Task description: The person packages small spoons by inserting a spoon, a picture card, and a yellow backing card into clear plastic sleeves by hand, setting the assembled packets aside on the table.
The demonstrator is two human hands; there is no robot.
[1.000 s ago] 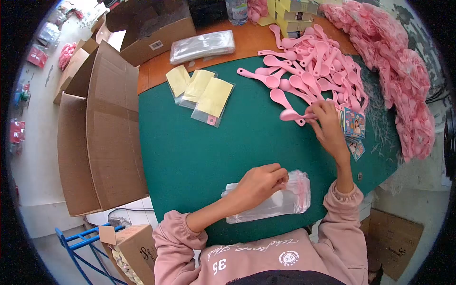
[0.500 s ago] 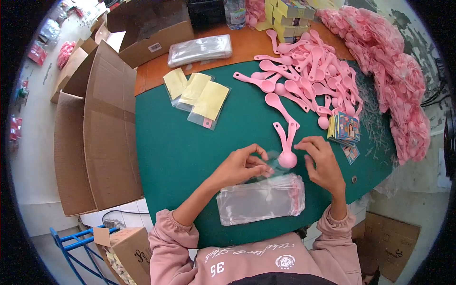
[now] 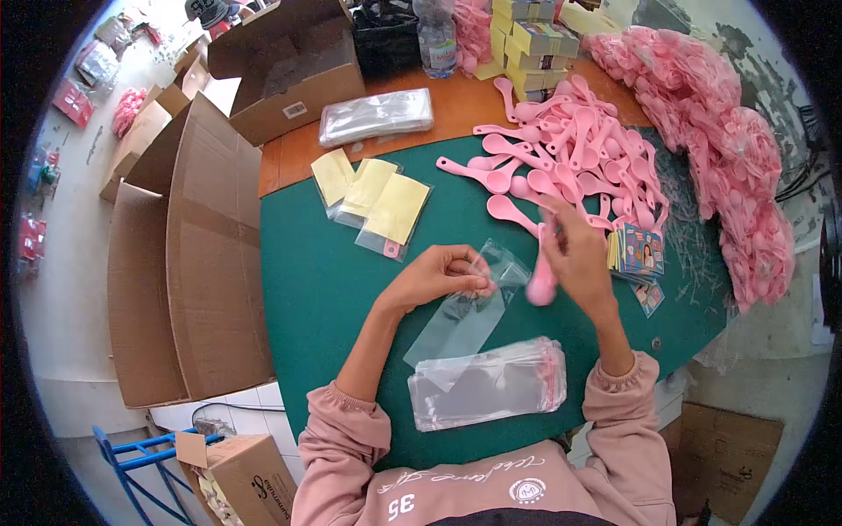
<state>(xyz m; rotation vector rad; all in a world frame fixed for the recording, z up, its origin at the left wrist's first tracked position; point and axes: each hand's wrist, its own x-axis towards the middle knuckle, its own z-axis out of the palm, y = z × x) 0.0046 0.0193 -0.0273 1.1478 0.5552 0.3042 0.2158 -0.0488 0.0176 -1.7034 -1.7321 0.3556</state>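
Observation:
My left hand (image 3: pixel 440 276) pinches a clear plastic bag (image 3: pixel 463 323) near its upper end, and the bag slants down over the stack of clear bags (image 3: pixel 478 390) in front of me. Somewhat blurred, my right hand (image 3: pixel 579 259) has its fingers closed at the handle end of a pink spoon (image 3: pixel 542 285). The spoon's bowl points down, just right of the bag's top. Whether a second spoon lies against it, I cannot tell. Behind my right hand spreads a pile of loose pink spoons (image 3: pixel 583 131). A pack of printed cards (image 3: pixel 638 248) sits beside that hand.
Three bags with yellow cards (image 3: pixel 392 210) lie at the left of the green mat (image 3: pixel 329 289). Behind them is a bundle of clear bags (image 3: pixel 377 117). Card stacks (image 3: pixel 537 53) and a bottle (image 3: pixel 436 44) stand at the back. Cardboard boxes (image 3: pixel 215 254) flank the table.
My left hand has drawn a bag up from the stack, and it now hangs stretched out. My right hand has moved up and left and taken hold of a spoon by its handle.

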